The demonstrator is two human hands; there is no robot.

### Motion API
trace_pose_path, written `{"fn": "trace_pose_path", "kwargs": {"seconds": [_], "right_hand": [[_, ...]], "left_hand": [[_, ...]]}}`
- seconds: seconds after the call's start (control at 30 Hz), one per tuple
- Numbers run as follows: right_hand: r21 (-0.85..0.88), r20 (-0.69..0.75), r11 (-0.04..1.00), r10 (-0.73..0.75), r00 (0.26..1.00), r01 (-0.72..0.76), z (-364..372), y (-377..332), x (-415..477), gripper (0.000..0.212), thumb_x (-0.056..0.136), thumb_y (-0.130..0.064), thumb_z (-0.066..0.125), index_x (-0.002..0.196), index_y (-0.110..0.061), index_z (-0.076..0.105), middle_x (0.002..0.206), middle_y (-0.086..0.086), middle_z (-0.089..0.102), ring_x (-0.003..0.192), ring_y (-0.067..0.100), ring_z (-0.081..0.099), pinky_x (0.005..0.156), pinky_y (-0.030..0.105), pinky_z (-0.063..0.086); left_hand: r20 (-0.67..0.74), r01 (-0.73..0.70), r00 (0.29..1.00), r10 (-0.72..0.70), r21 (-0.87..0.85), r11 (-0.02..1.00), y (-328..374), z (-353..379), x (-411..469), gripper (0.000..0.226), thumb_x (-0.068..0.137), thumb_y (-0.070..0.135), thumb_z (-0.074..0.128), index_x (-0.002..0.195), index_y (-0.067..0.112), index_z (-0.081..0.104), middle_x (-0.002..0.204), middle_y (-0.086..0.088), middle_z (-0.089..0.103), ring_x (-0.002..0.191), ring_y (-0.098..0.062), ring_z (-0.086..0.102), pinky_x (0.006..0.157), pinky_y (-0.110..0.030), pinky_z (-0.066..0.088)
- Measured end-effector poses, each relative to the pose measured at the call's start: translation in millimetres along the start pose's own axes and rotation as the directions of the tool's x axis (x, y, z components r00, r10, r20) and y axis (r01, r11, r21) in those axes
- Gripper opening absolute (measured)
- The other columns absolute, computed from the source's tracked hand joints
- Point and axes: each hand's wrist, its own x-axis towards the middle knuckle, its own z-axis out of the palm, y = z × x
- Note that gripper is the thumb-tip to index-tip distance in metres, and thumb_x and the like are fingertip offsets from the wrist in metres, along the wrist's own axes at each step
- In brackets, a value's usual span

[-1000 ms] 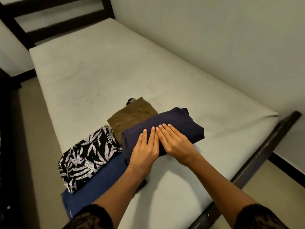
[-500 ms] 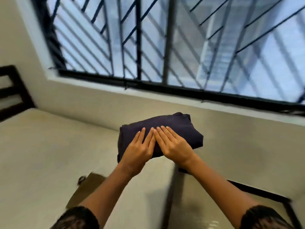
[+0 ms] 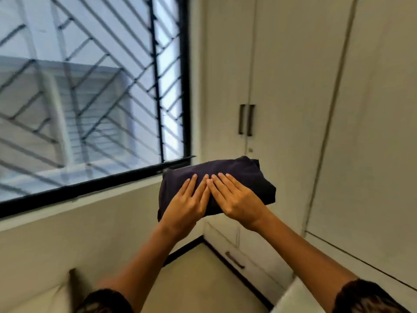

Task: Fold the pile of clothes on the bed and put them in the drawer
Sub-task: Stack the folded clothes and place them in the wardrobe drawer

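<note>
Navy bundle [image 3: 246, 174] gripped by left hand [image 3: 186, 207], right hand [image 3: 237, 199]; window [image 3: 90, 98] lhs, wardrobe [image 3: 293, 86], drawer [image 3: 252, 266] ahead.

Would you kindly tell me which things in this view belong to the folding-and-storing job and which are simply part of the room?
Belongs to the job:
- folded navy garment, held up in the air
- left hand and right hand, fingers flat on top of it
- drawer, low in the wardrobe, closed

Just part of the room:
- barred window
- wardrobe doors
- floor
</note>
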Motion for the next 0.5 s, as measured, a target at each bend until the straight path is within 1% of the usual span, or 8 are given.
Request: {"fn": "trace_pose_path", "kwargs": {"seconds": [0.07,0.13,0.27,0.3,0.37,0.4,0.43,0.5], "right_hand": [[-0.107,0.083,0.994,0.046,0.995,-0.037,-23.9,44.4,-61.0,0.061,0.074,-0.013,0.075,0.128,0.004,0.051,0.122,0.022,0.060,0.113,0.033,0.060,0.100,0.041,0.044],[-0.167,0.158,0.983,0.098,0.982,-0.072,-43.8,78.8,-120.3,0.062,0.075,-0.014,0.075,0.129,0.004,0.051,0.123,0.022,0.060,0.114,0.034,0.059,0.099,0.041,0.046],[-0.200,0.262,0.974,0.161,0.951,-0.109,-70.0,117.5,-216.8,0.062,0.076,-0.017,0.075,0.129,0.003,0.051,0.123,0.021,0.061,0.113,0.033,0.060,0.098,0.040,0.048],[-0.202,0.289,0.972,0.178,0.941,-0.122,-76.0,125.5,-246.8,0.058,0.079,-0.017,0.072,0.129,0.002,0.051,0.124,0.021,0.060,0.114,0.033,0.059,0.098,0.041,0.048],[-0.210,0.318,0.967,0.207,0.925,-0.144,-81.1,136.4,-294.5,0.044,0.089,-0.015,0.053,0.130,0.001,0.051,0.125,0.020,0.059,0.115,0.032,0.058,0.097,0.041,0.048],[-0.211,0.335,0.965,0.219,0.916,-0.153,-81.4,139.2,-313.7,0.044,0.090,-0.013,0.047,0.132,0.000,0.049,0.127,0.020,0.058,0.117,0.032,0.057,0.097,0.041,0.049],[-0.196,0.356,0.965,0.236,0.904,-0.175,-81.7,139.7,-334.0,0.047,0.089,-0.012,0.050,0.134,0.000,0.045,0.129,0.020,0.057,0.118,0.032,0.056,0.097,0.042,0.048],[-0.154,0.395,0.959,0.280,0.875,-0.237,-77.6,134.0,-363.2,0.063,0.082,-0.013,0.065,0.137,-0.001,0.037,0.132,0.020,0.054,0.120,0.033,0.054,0.097,0.043,0.048]], "left_hand": [[-0.062,-0.069,0.996,0.064,-0.085,0.994,57.7,-4.2,46.4,0.068,0.060,0.001,0.076,0.124,-0.006,0.054,0.126,-0.025,0.057,0.113,-0.043,0.056,0.090,-0.050,0.051],[-0.102,-0.135,0.988,0.120,-0.163,0.977,117.7,-9.0,81.2,0.074,0.056,-0.002,0.077,0.126,-0.008,0.051,0.127,-0.026,0.055,0.114,-0.045,0.054,0.090,-0.052,0.050],[-0.125,-0.210,0.976,0.180,-0.288,0.935,214.5,-13.5,119.2,0.085,0.052,0.001,0.085,0.128,-0.006,0.048,0.130,-0.026,0.053,0.117,-0.044,0.053,0.091,-0.053,0.049],[-0.126,-0.236,0.971,0.206,-0.319,0.918,243.5,-13.7,127.2,0.086,0.051,0.002,0.085,0.128,-0.006,0.048,0.129,-0.025,0.053,0.116,-0.043,0.054,0.091,-0.052,0.049],[-0.142,-0.305,0.952,0.271,-0.354,0.884,281.7,-9.7,138.4,0.083,0.052,0.004,0.086,0.127,-0.005,0.051,0.128,-0.024,0.055,0.115,-0.042,0.055,0.091,-0.052,0.049],[-0.159,-0.330,0.943,0.291,-0.361,0.872,295.7,-6.2,141.6,0.080,0.053,0.005,0.086,0.125,-0.005,0.053,0.128,-0.024,0.056,0.114,-0.041,0.056,0.091,-0.051,0.049],[-0.172,-0.361,0.932,0.319,-0.373,0.855,313.1,-0.1,144.3,0.077,0.055,0.006,0.086,0.124,-0.004,0.055,0.127,-0.024,0.056,0.114,-0.041,0.056,0.092,-0.051,0.049],[-0.186,-0.405,0.914,0.360,-0.387,0.828,337.2,14.1,144.9,0.074,0.057,0.008,0.085,0.124,-0.004,0.055,0.128,-0.023,0.055,0.114,-0.041,0.056,0.093,-0.051,0.047]]}}
